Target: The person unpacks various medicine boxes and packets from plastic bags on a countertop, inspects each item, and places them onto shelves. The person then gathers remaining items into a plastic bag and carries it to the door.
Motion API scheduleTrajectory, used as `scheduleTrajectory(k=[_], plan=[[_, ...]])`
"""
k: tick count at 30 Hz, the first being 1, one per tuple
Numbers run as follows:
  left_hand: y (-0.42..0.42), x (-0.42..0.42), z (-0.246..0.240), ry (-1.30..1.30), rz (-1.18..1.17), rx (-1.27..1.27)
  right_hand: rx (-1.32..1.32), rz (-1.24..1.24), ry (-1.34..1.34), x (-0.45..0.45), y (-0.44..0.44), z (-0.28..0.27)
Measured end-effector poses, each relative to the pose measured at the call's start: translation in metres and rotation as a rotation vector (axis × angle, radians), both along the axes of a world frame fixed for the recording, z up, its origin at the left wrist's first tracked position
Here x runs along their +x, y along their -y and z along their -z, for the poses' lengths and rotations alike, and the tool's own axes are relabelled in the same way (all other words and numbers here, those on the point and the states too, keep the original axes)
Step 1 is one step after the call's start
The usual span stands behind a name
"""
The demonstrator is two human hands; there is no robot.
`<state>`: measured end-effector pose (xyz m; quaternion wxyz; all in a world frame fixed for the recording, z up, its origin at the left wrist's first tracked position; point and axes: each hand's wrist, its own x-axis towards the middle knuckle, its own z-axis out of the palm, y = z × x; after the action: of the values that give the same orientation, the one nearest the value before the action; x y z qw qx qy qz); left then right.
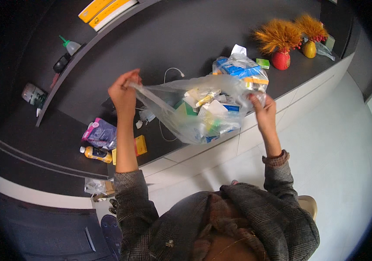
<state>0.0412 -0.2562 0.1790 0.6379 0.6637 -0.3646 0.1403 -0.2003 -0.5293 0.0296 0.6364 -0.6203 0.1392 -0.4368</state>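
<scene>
A clear plastic bag (163,112) is stretched wide between my two hands over the dark countertop. My left hand (125,88) pinches the left side of its rim, raised above the counter. On the other side, my right hand (262,106) grips the bunched plastic between thumb and fingers. Inside the bag lie several small boxes and packets, among them a green box (186,108) and a white carton flap (217,111). Just behind my right hand stands a second filled plastic bag (243,70), with blue and orange boxes showing through it.
At the right are a red vase (281,60) and a yellow vase (309,49) with dried stalks, beside a small green box (263,63). Left lie a purple pouch (101,133), an orange-capped-label bottle (97,154) and a yellow box (140,145). A white cable (172,69) runs behind the bag.
</scene>
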Motion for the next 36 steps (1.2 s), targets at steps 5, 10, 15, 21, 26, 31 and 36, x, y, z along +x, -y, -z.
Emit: scheduleTrajectory(k=[5, 10, 15, 21, 26, 31, 36], plan=[[0.02, 0.002, -0.045, -0.013, 0.019, 0.018, 0.105, -0.218, 0.215, 0.011, 0.028, -0.048], [0.046, -0.04, -0.075, 0.071, 0.241, 0.036, 0.265, -0.488, 0.348, -0.005, 0.004, -0.088], [0.068, -0.116, -0.06, 0.255, 0.318, 0.266, -0.117, -0.255, 0.132, -0.046, -0.022, -0.086], [0.037, -0.137, -0.018, 0.199, 0.54, 0.328, -0.863, 0.433, -0.393, -0.108, -0.027, -0.093], [-0.005, -0.149, -0.01, -0.072, 0.566, 0.366, -0.806, 0.459, -0.436, -0.17, -0.013, -0.087], [-0.017, -0.153, 0.013, -0.122, 0.608, 0.306, -0.498, 0.19, -0.443, -0.174, -0.023, -0.079], [-0.036, -0.16, 0.051, -0.215, 0.594, 0.296, -0.54, -0.154, -0.779, -0.186, -0.049, -0.062]])
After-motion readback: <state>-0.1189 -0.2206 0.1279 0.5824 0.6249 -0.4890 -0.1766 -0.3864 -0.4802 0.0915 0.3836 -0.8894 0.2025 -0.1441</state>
